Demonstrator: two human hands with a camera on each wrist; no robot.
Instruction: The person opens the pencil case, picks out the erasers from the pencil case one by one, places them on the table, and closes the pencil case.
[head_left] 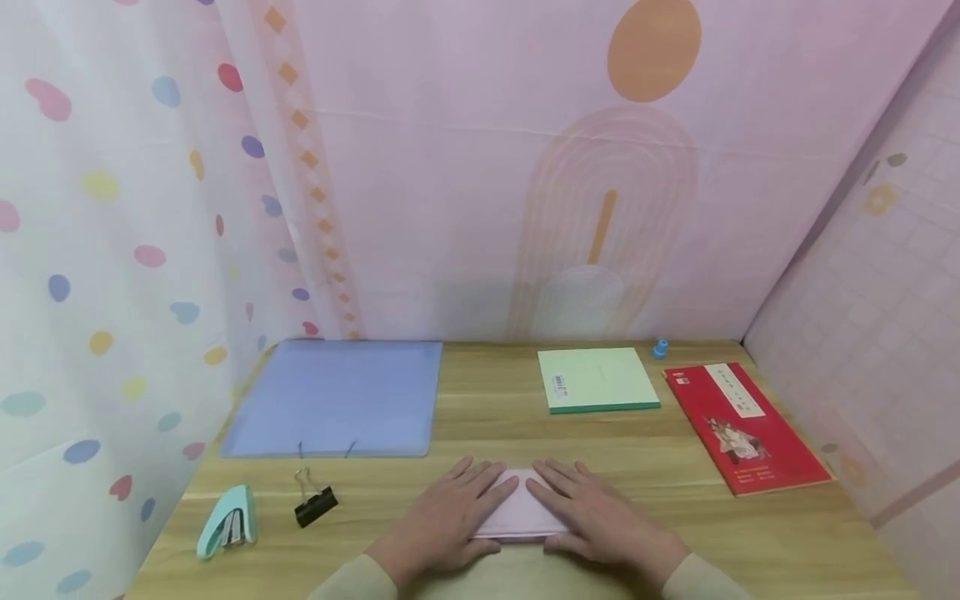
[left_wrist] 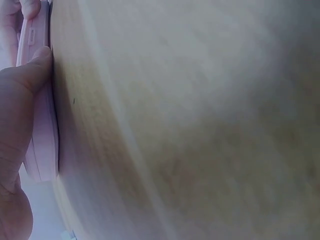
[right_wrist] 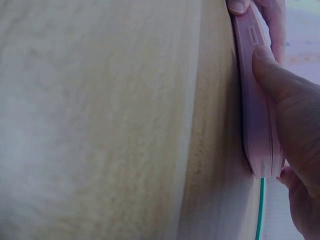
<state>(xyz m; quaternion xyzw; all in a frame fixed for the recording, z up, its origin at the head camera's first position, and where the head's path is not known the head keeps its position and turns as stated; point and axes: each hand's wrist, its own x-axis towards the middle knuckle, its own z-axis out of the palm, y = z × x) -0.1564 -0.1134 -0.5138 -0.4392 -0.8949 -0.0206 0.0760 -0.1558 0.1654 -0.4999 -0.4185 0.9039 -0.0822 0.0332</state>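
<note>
A pink flat case [head_left: 519,510] with rounded corners lies on the table in front of me, its ends covered by my hands. My left hand [head_left: 455,515] holds its left side, fingers stretched over the top and thumb at the front edge. On the right side, my right hand [head_left: 592,515] holds it in the same way. In the left wrist view the left thumb [left_wrist: 39,67] touches the case's front face, where a small slot shows. The right thumb [right_wrist: 270,70] presses that face in the right wrist view. Both index fingertips come close together on the lid.
On the left lie a blue folder [head_left: 341,400], a black binder clip [head_left: 316,506] and a mint stapler [head_left: 228,522]. At the back right are a pale green notebook [head_left: 600,379], a small blue object [head_left: 660,348] and a red book [head_left: 750,433]. Curtains enclose the wooden table [head_left: 480,433].
</note>
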